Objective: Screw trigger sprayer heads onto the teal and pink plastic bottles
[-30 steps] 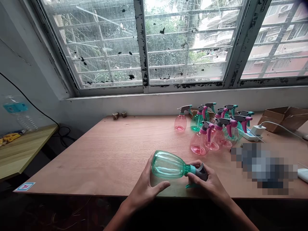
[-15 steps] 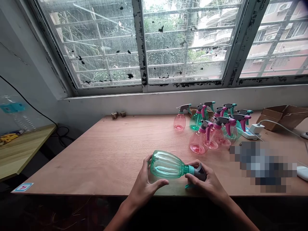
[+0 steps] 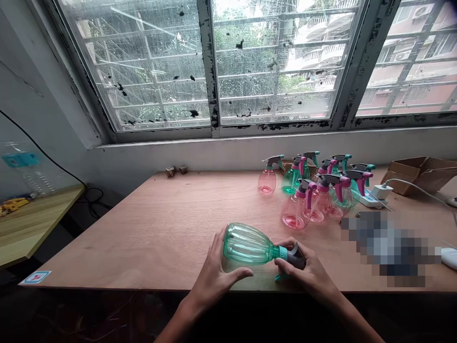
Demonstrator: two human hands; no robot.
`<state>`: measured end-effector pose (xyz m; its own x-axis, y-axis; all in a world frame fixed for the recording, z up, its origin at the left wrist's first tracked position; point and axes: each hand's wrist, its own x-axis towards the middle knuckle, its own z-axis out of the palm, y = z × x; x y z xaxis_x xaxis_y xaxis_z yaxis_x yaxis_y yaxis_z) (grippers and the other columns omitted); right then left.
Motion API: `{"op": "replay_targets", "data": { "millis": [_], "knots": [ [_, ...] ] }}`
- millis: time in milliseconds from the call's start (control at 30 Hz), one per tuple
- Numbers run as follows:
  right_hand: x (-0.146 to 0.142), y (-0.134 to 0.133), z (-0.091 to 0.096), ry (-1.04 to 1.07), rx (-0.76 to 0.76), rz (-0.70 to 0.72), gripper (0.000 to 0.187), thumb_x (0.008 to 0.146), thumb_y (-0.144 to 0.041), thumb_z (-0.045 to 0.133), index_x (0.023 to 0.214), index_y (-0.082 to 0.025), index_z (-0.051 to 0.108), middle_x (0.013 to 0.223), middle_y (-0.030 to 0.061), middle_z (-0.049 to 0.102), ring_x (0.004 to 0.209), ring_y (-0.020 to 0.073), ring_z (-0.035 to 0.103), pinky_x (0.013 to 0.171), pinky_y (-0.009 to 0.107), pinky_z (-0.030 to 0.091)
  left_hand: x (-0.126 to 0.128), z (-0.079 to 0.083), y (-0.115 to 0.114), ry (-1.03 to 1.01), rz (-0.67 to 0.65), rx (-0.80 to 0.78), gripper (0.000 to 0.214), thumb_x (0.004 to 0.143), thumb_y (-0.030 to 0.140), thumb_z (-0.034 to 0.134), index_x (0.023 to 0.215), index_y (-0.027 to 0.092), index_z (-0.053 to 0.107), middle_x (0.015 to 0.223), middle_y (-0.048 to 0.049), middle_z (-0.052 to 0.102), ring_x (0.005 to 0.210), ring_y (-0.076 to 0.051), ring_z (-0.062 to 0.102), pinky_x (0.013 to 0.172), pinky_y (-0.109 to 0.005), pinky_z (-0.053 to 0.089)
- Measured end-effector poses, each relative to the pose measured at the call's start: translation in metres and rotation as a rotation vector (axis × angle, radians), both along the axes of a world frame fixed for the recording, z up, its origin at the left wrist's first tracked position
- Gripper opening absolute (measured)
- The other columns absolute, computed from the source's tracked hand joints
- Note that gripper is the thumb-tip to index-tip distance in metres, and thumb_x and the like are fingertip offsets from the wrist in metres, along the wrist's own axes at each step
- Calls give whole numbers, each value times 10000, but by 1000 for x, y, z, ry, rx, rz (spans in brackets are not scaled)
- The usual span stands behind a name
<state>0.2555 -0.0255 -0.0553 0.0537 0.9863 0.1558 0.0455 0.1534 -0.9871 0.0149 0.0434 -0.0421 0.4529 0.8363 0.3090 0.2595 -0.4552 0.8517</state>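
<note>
A clear green spray bottle (image 3: 248, 244) lies sideways in the air above the table's front edge, its base to the left and its dark grey spray head to the right. My left hand (image 3: 217, 269) cups the base end, fingers behind it and thumb stretched out below the body. With thumb and fingers, my right hand (image 3: 309, 271) grips the bottle at its teal collar and spray head. A teal trigger tip shows beneath the right fingers. The far fingers of both hands are partly hidden.
Several pink and green spray bottles (image 3: 295, 209) stand grouped at the back right of the wooden table (image 3: 143, 228). Beyond them are a white power strip (image 3: 371, 200) and an open cardboard box (image 3: 417, 174). Two small blocks (image 3: 170, 171) sit near the back wall.
Both hands and the green spray bottle keep nearly the same place. The left thumb has shifted very slightly to the right.
</note>
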Motion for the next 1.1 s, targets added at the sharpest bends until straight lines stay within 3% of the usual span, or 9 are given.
{"op": "replay_targets", "data": {
  "millis": [100,167,400,467,600,733,833,967,1100],
  "knots": [
    [1,0,-1,4,1,6,318,822,-452,744,972,-192,636,751,-9,622,667,175,595,602,263,548,0,8,-1,-42,-13,-29,739,819,418,747,1458,263,410,1461,-108,448,1413,-330,363,1181,-466,307],
    [3,1,-2,10,-3,16,321,828,-452,740,972,-190,624,732,-9,628,657,176,600,606,272,550,0,10,-1,-5,-30,-14,706,846,416,719,1462,279,404,1479,-93,431,1426,-322,343,1192,-457,292],
    [3,1,-2,14,9,13,306,823,-431,749,960,-187,626,726,-12,630,650,174,604,603,267,544,-3,-3,-4,67,-38,7,1050,815,410,754,1563,304,25,1644,-93,162,1506,-336,148,1231,-521,155],
    [1,0,-1,-1,23,12,287,826,-416,749,957,-188,635,742,-12,629,663,169,596,607,257,540,-3,-2,-3,56,-31,-15,1041,803,429,764,1566,266,74,1632,-120,197,1498,-353,170,1228,-527,171],
    [0,-1,-1,-30,15,18,274,841,-409,736,967,-189,633,753,-9,633,678,168,588,624,258,539,-2,4,0,40,-47,-27,796,855,437,707,1514,258,299,1552,-112,382,1443,-336,329,1203,-488,275],
    [1,1,-2,-1,-5,11,304,839,-427,736,976,-187,607,734,-10,632,665,175,598,622,280,549,-2,2,1,43,-41,0,888,834,396,741,1534,347,197,1592,-59,320,1461,-310,302,1212,-484,255],
    [1,1,-2,2,2,11,315,837,-433,736,975,-181,607,746,-4,632,667,179,600,619,290,554,-2,0,-1,23,-30,-8,969,808,382,769,1547,338,144,1612,-71,275,1469,-322,279,1215,-498,241],
    [0,0,-1,-6,-3,21,331,822,-433,752,984,-177,618,756,0,627,679,183,596,622,295,559,-2,6,-3,-19,-25,-49,875,828,434,734,1536,259,252,1580,-117,328,1452,-352,304,1199,-504,273],
    [1,1,-4,9,14,2,309,835,-423,742,980,-183,613,746,-5,639,661,176,608,614,284,553,-1,9,-3,5,-47,-25,819,842,403,729,1523,294,288,1547,-91,388,1444,-336,324,1199,-492,282]
  ]
}}
